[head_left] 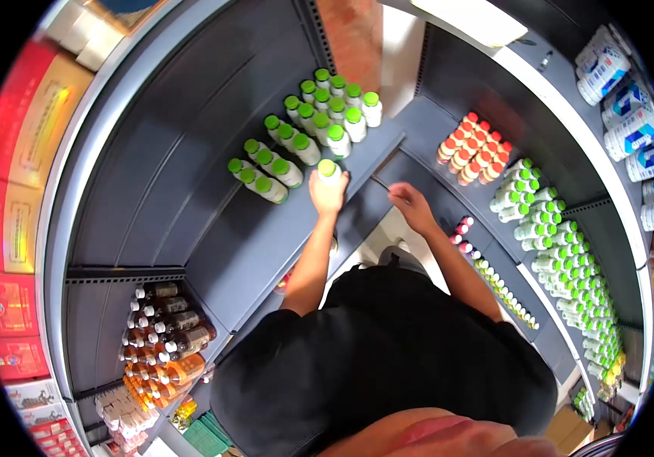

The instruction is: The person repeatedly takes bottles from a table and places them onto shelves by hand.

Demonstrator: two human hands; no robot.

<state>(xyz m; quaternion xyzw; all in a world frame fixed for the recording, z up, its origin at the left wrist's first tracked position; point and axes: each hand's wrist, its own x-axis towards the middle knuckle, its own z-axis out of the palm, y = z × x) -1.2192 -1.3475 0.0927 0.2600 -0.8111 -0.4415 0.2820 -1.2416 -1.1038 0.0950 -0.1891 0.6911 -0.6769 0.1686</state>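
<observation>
My left hand (pixel 327 196) is wrapped round a white bottle with a green cap (pixel 328 170), held upright at the front of the dark shelf (pixel 224 255). Just beyond it stand several more green-capped white bottles (pixel 306 148), grouped in uneven rows. My right hand (pixel 411 207) hovers near the corner where two shelves meet, with its fingers loosely bent and slightly apart. I see nothing held in it, though its palm is partly hidden. A thin dark strip (pixel 379 182) lies close to its fingertips.
Red-capped bottles (pixel 475 149) stand on the right shelf, beside long rows of green-capped bottles (pixel 559 255). Dark and orange drink bottles (pixel 167 335) fill a lower left shelf. Red cartons (pixel 15 305) line the far left. Blue-and-white packs (pixel 631 129) sit upper right.
</observation>
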